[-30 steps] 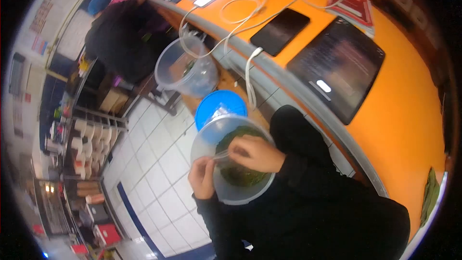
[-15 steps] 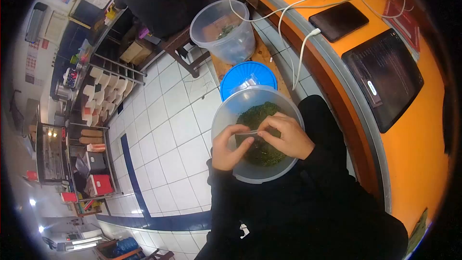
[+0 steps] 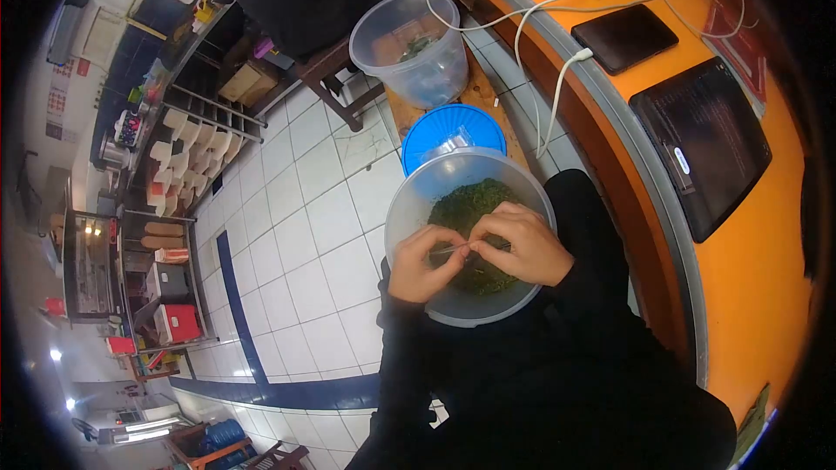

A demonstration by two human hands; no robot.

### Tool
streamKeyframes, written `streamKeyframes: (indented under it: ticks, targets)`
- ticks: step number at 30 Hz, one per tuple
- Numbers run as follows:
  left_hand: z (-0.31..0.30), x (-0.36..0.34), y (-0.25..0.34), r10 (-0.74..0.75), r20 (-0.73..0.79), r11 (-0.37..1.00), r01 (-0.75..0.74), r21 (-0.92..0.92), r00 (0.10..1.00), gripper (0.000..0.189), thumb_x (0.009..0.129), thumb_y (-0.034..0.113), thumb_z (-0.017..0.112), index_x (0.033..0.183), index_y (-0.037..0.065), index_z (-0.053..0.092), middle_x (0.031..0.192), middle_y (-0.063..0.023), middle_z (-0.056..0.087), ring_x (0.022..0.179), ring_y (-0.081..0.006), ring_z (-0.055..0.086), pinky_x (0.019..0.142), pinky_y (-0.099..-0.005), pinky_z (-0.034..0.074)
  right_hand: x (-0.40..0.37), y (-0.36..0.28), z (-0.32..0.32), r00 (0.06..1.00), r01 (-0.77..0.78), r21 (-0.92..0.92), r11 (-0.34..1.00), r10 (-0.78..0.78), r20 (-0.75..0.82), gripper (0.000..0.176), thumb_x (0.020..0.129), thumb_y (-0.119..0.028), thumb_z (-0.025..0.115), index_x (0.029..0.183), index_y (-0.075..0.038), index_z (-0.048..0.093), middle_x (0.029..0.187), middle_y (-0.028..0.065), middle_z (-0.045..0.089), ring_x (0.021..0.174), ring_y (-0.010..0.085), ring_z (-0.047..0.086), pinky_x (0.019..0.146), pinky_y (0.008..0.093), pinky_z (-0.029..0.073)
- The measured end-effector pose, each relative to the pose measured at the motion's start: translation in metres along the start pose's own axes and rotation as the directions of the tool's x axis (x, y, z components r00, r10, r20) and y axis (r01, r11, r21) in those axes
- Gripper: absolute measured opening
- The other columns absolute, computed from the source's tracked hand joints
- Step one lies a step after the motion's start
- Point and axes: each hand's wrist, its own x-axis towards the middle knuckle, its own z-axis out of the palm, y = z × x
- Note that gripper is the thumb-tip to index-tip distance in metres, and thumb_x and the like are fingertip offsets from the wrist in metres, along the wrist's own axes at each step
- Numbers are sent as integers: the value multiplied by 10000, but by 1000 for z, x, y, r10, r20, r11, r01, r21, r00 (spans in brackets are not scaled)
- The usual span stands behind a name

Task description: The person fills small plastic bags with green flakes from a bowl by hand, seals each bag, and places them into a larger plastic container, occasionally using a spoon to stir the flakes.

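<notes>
Head view: near bucket partly hides blue lid.

I see tub in cloudy, colourless plastic; leafy bits deep green. Thin strip reads pale or clear, can't tell which. Lid bright blue. Sleeves plain black. Surface vivid orange, grey edging. Phone black; tablet black with white oval. Cable white. Floor white tiles, darker grid lines, dark-blue band. I make out red box, white patch.
</notes>
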Motion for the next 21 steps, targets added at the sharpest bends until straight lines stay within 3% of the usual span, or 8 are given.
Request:
streamKeyframes:
  ticks: [8,11,13,17,19,21]
  targets:
    - [1,-2,2,-30,8,999,30,-16,1000,115,856,59,795,923,7,717,887,-77,728,821,-189,693,777,-307,528,-1,-3,-4,1000,-9,25,1000,8,20,132,933,-186,724,968,-59,723,915,91,732,956,293,671,861,447,518]
    - [1,-4,2,30,8,1000,-30,7,1000,110,853,51,790,914,8,708,879,-82,721,815,-197,691,771,-304,525,-1,0,-4,999,27,33,999,-28,21,133,929,-184,728,965,-57,725,915,85,730,951,287,671,855,439,520]
    - [-2,-5,3,35,12,999,-35,20,999,110,860,77,783,926,23,713,879,-105,717,806,-255,695,746,-347,535,-1,-1,-4,999,29,47,998,-30,11,132,927,-182,732,960,-55,726,912,83,729,947,283,669,851,434,520]
    - [-10,-8,5,83,26,995,-84,58,996,122,855,75,781,931,28,698,882,-104,712,814,-256,693,754,-349,535,-2,1,-8,1000,7,119,993,-5,-18,122,922,-175,741,948,-56,733,904,77,727,937,270,666,837,418,519]
    - [-14,-11,10,11,17,998,-12,69,1000,112,854,48,780,908,7,691,870,-88,711,804,-202,689,767,-321,536,-1,1,-8,1000,8,123,992,-5,-20,116,922,-171,742,949,-58,735,904,75,727,936,268,664,836,416,519]
    - [-19,-13,10,15,21,996,-16,84,1000,110,861,51,779,911,7,691,872,-90,712,805,-203,691,766,-321,538,-1,1,-8,1000,7,131,991,-4,-24,110,921,-167,743,949,-60,737,904,73,727,935,266,663,835,414,519]
